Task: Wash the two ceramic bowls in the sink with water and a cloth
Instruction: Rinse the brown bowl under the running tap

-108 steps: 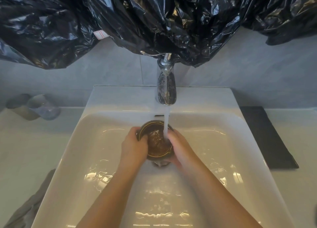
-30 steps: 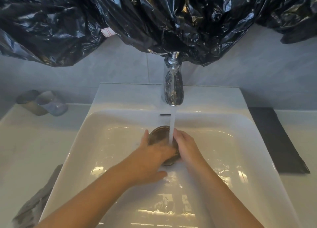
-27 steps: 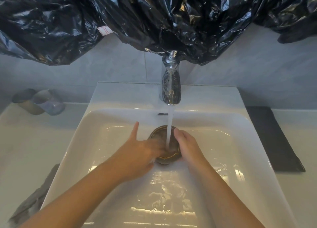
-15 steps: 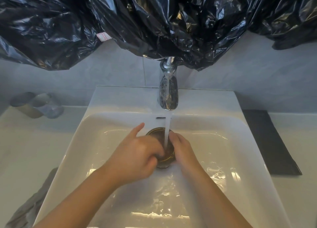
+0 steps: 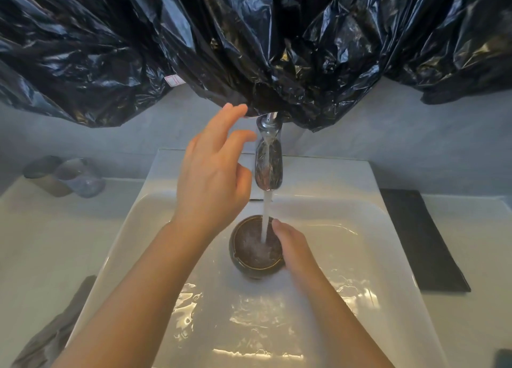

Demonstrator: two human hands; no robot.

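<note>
Gripped dark brown round ceramic bowl (image 5: pixel 249 257) with right hand (image 5: pixel 291 245), upright in white ceramic sink (image 5: pixel 388 229) under stream from chrome tap (image 5: pixel 268 160). Held left hand (image 5: pixel 213 173) up beside tap, fingers relaxed, empty, near crumpled black plastic sheeting (image 5: pixel 249 35) hiding tap's top. Could not read small white tag (image 5: pixel 174 80) on sheeting

Dim, cool light fills the view, with warmer tones on the skin. Bright, rippled glare sits on the wet floor of the sink (image 5: pixel 257 320) — nearly blown out towards the bottom. The black plastic sheet (image 5: pixel 249 35) carries crinkled highlights (strongest at upper right). The cups (image 5: pixel 66 176) at left look soft, and the wide lens bows the counter (image 5: pixel 41 243) edges.
</note>
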